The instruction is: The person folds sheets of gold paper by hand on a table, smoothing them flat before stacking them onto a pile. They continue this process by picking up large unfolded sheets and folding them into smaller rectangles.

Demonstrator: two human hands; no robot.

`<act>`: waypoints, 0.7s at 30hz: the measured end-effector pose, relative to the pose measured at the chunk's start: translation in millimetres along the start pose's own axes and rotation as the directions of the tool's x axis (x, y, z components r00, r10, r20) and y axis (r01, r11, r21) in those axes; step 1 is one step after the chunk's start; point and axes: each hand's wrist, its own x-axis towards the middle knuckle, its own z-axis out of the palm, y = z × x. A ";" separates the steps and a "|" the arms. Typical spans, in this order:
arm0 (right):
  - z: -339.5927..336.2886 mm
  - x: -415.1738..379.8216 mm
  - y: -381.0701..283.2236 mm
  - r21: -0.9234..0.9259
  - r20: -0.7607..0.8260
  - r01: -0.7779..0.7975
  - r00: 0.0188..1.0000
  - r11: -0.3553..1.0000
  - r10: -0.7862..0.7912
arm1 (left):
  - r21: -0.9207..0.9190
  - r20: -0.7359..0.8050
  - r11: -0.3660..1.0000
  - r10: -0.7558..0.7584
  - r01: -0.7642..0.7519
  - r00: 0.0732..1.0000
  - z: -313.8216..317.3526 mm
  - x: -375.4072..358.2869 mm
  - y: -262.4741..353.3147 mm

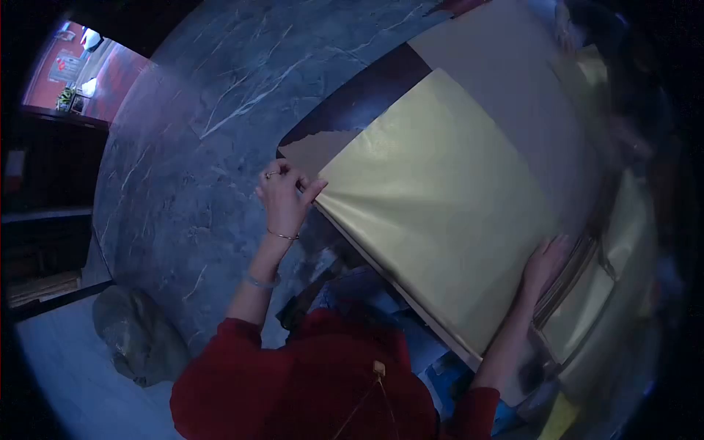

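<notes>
A large yellow-gold sheet lies over a grey-brown sheet on a dark table. At the left corner of the yellow sheet is my left hand, its thumb at the corner and its fingers curled; the corner looks slightly raised, with creases running from it. My right hand rests flat near the sheet's right edge, fingers stretched out. Beside my left hand a torn-edged brown piece shows from under the yellow sheet.
More folded yellow sheets are stacked at the right. A grey bundle sits on a pale surface at the lower left. Blue items show below the table edge. Marbled grey floor spreads at the left.
</notes>
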 end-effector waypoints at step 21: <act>-4.9 -2.4 -6.3 0.045 -0.001 -0.012 1.000 0.999 0.012 | -0.093 0.068 0.992 -0.080 0.087 0.994 0.7 0.5 -5.5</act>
